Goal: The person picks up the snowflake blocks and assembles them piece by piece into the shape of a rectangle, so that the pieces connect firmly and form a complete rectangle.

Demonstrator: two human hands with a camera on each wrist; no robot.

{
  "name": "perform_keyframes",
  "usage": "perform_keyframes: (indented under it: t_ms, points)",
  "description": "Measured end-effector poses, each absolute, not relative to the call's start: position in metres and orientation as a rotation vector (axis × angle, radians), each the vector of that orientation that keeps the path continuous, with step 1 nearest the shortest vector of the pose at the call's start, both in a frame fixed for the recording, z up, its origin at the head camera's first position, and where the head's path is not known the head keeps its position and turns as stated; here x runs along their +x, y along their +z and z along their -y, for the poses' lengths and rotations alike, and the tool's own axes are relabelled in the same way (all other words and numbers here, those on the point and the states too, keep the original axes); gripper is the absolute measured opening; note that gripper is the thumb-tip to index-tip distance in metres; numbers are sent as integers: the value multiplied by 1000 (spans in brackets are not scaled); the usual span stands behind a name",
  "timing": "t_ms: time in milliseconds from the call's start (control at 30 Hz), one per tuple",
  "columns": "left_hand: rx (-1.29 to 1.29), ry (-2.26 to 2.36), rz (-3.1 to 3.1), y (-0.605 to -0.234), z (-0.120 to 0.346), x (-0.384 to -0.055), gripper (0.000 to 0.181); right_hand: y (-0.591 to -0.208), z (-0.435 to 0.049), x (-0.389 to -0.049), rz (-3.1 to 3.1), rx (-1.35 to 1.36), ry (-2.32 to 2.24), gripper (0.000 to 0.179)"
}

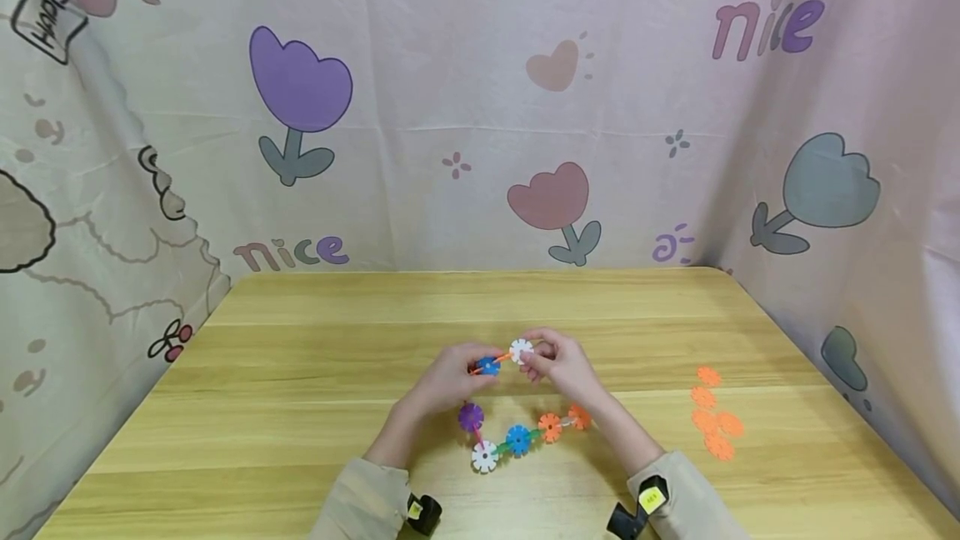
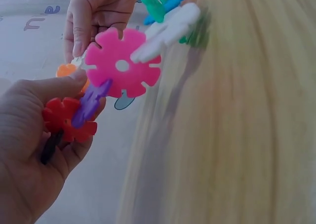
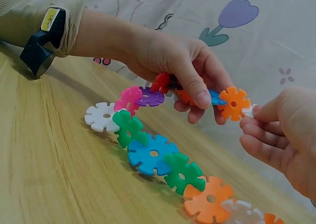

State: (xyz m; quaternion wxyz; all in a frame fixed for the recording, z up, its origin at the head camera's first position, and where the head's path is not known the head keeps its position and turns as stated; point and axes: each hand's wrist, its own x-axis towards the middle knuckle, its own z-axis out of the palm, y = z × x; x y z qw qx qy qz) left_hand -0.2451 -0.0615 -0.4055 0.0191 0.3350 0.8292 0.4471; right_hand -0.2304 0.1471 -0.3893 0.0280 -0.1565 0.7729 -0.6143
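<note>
A chain of notched plastic discs curves between and below the two hands. In the head view the left hand (image 1: pixel 446 377) grips the chain beside a blue disc (image 1: pixel 483 368), thumb on top. The right hand (image 1: pixel 561 367) pinches a white disc (image 1: pixel 517 347) between thumb and fingers, at the edge of an orange disc (image 3: pixel 227 99). Red (image 2: pixel 57 110), purple (image 2: pixel 89 105) and pink discs (image 2: pixel 106 56) run on from the left hand. Lower on the chain come a white disc (image 3: pixel 94 117), a blue disc (image 3: pixel 140 155), green discs and orange discs.
Several loose orange discs (image 1: pixel 703 397) lie in a group on the right of the wooden table (image 1: pixel 300 407). A patterned cloth (image 1: pixel 420 65) hangs behind and along the sides. Black wrist cameras (image 1: pixel 626 522) sit on both sleeves.
</note>
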Motion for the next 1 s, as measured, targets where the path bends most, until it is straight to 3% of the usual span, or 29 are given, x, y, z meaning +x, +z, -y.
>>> perform_keyframes:
  t_ms: [300,833,1000]
  points:
    - [1095,1384,-2531,-401,65,-242,33,-401,-148,-238,-2381,-539,-1909,27]
    - [973,1367,-2501,-401,65,-246,36,-403,-148,-237,-2382,-564,-1892,29]
    - [910,1361,-2477,-402,65,-247,45,-403,-147,-237,-2436,-537,-1850,33]
